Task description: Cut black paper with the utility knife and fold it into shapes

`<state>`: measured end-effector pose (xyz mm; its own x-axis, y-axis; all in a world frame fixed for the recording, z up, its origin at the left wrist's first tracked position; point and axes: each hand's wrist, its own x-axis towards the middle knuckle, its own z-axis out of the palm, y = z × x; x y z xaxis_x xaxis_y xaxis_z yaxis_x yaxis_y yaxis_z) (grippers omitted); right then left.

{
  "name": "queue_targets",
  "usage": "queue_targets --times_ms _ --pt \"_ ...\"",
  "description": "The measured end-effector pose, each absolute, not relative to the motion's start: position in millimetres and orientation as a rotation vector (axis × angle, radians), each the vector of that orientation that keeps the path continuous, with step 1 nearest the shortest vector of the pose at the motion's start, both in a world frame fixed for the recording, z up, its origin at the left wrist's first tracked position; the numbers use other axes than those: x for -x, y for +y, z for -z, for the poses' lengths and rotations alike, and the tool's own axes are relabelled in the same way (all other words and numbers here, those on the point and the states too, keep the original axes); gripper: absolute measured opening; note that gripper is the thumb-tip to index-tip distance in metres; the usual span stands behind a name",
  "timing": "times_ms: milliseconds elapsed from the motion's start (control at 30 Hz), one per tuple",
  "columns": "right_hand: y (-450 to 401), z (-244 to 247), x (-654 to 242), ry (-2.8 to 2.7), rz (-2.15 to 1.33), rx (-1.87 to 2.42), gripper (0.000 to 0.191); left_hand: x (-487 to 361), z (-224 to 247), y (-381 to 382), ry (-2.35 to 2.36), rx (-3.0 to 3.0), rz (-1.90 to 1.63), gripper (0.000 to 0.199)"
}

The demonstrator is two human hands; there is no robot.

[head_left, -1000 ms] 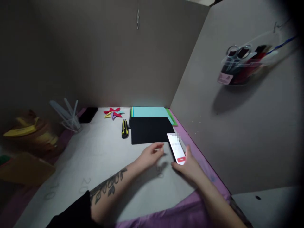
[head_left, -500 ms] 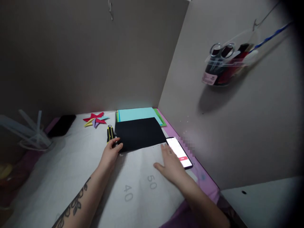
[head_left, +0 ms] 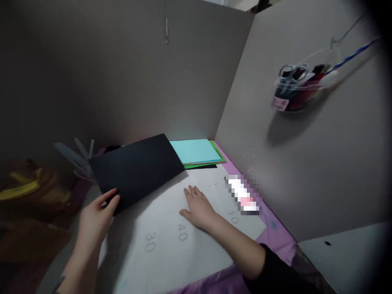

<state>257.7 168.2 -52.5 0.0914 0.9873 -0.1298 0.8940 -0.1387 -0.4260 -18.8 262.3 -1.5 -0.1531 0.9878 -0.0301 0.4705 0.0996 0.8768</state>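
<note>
A black sheet (head_left: pixel 141 167) is raised off the white mat (head_left: pixel 159 261), its near left corner pinched between the thumb and fingers of my left hand (head_left: pixel 98 216). My right hand (head_left: pixel 199 208) rests on the mat, palm down with its fingers apart, holding nothing. It lies to the right of the sheet's near edge. Behind the mat, a stack of light blue paper (head_left: pixel 196 151) sits over green sheets, with a black edge showing beneath. A phone (head_left: pixel 243 194) with a lit, blurred-out screen is right of my right hand.
A clear cup of white sticks (head_left: pixel 82 159) stands at the back left, near a brown and yellow object (head_left: pixel 33 188). Grey panels rise behind and to the right. A clear holder with scissors (head_left: pixel 294 90) hangs on the right panel.
The black sheet has come up and moved left in my left hand, now covering the paper star and cutter. My right hand has shifted left, away from the phone. The view has turned slightly.
</note>
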Motion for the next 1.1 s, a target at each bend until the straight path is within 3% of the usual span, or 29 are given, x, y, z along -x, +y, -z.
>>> queue_targets --times_ms 67,233,433,633,933,1100 --pt "196.1 52.2 -244.8 -1.913 -0.535 2.039 0.079 44.3 10.3 243.7 1.827 -1.414 -0.965 0.050" --pt "266.7 49.6 -203.4 -1.825 -0.513 1.911 0.071 53.1 26.2 207.3 1.487 -0.790 -1.127 0.059" --pt "294.6 55.9 -184.1 -1.607 -0.419 2.000 0.099 53.5 23.7 179.0 1.356 -0.455 -1.231 0.070" --pt "296.2 55.0 -205.8 -1.576 -0.395 2.008 0.093 62.3 28.4 160.3 1.379 -0.535 -1.208 0.070" --pt "301.3 7.5 -356.2 -1.205 -0.249 2.202 0.060 39.4 8.0 160.9 1.204 -0.643 -1.030 0.074" --pt "262.3 5.2 -357.4 -1.390 -0.322 2.040 0.054 20.6 4.7 168.9 1.110 -0.676 -0.932 0.077"
